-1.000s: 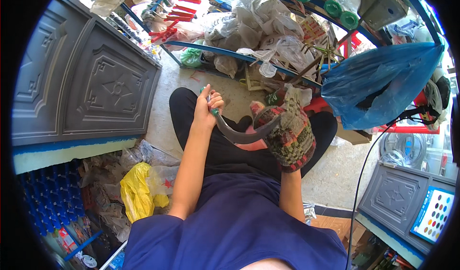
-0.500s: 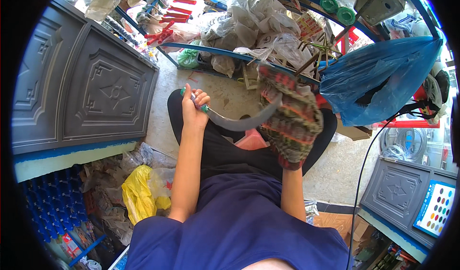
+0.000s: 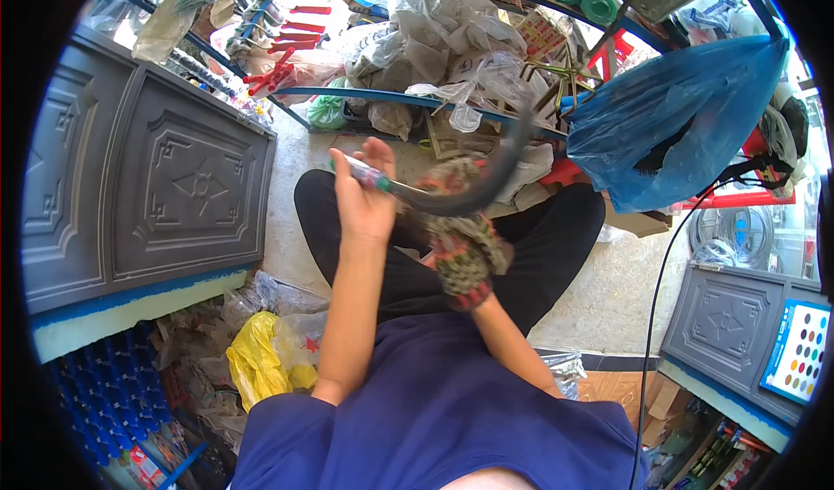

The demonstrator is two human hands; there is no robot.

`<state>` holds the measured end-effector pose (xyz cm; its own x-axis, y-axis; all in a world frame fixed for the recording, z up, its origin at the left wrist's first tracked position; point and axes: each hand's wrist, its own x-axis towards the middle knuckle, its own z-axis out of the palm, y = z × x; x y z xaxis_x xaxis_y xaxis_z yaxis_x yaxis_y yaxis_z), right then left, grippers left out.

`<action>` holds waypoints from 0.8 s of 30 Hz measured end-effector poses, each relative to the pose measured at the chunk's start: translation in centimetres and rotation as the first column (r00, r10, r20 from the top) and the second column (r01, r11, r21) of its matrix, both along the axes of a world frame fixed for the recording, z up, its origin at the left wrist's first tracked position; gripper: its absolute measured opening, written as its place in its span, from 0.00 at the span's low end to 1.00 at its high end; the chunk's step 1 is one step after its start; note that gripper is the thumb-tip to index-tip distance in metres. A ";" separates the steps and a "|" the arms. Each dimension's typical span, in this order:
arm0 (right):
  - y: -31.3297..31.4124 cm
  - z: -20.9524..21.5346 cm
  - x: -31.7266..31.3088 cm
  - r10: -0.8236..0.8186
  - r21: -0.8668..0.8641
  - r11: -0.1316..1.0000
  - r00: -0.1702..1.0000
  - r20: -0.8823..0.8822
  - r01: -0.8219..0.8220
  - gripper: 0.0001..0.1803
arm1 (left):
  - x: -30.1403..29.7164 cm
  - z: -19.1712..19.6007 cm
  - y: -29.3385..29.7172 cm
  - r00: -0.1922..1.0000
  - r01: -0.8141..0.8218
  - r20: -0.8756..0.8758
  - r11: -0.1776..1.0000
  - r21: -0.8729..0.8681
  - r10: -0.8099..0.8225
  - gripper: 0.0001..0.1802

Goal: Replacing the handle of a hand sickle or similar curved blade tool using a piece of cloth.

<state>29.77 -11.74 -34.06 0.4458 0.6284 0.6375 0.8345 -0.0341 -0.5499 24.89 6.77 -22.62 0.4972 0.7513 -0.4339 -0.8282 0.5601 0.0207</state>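
Our bare left hand (image 3: pixel 363 208) grips the sickle (image 3: pixel 473 199) by its handle, above our folded legs (image 3: pixel 556 234). Our right hand (image 3: pixel 463 240), in a patterned knitted glove, is blurred below the blade, which hides part of it; we cannot tell whether its fingers are closed or touch the metal. The blade's tip overlaps the blue-railed shelf (image 3: pixel 395 102) piled with plastic bags (image 3: pixel 473 38) ahead. A blue bag (image 3: pixel 665 134) hangs on our right, a black cable (image 3: pixel 653 316) below it. Left stand a grey cabinet (image 3: pixel 195 177) and a yellow bag (image 3: pixel 258 360).
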 end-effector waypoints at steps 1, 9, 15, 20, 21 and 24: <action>0.8 -0.2 -1.4 -0.017 -0.014 1.000 0.997 0.071 0.018 0.30 | 0.8 1.2 -1.5 0.998 0.019 -0.065 0.999 0.034 -0.017 0.21; -3.9 -0.5 3.3 0.168 -0.010 0.973 0.733 -0.659 -0.232 0.28 | -4.0 1.5 -4.5 0.879 0.439 -0.417 0.730 0.524 -0.230 0.17; -1.6 2.8 4.2 0.090 -0.110 0.981 0.881 -0.464 -0.159 0.52 | -6.5 3.1 -4.8 0.649 0.733 -0.713 0.468 0.493 -0.266 0.21; -0.3 5.0 2.4 0.156 0.003 0.976 0.695 -0.702 -0.216 0.37 | -5.9 3.0 -6.0 0.633 0.752 -0.729 0.431 0.499 -0.260 0.20; -0.3 5.7 2.2 0.264 0.149 0.957 0.529 -0.807 -0.249 0.29 | -5.6 3.3 -6.5 0.620 0.764 -0.715 0.458 0.455 -0.324 0.20; 0.1 4.0 2.2 0.504 0.501 0.859 0.005 -0.863 -0.108 0.23 | -5.2 4.2 -7.7 0.389 0.911 -0.745 0.345 0.224 -0.543 0.25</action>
<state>31.96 -11.63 -30.09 0.5684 0.8221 -0.0328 -0.5388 0.3419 -0.7699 19.69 -0.91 -18.44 0.8195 0.3216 -0.4744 0.1914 0.6266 0.7554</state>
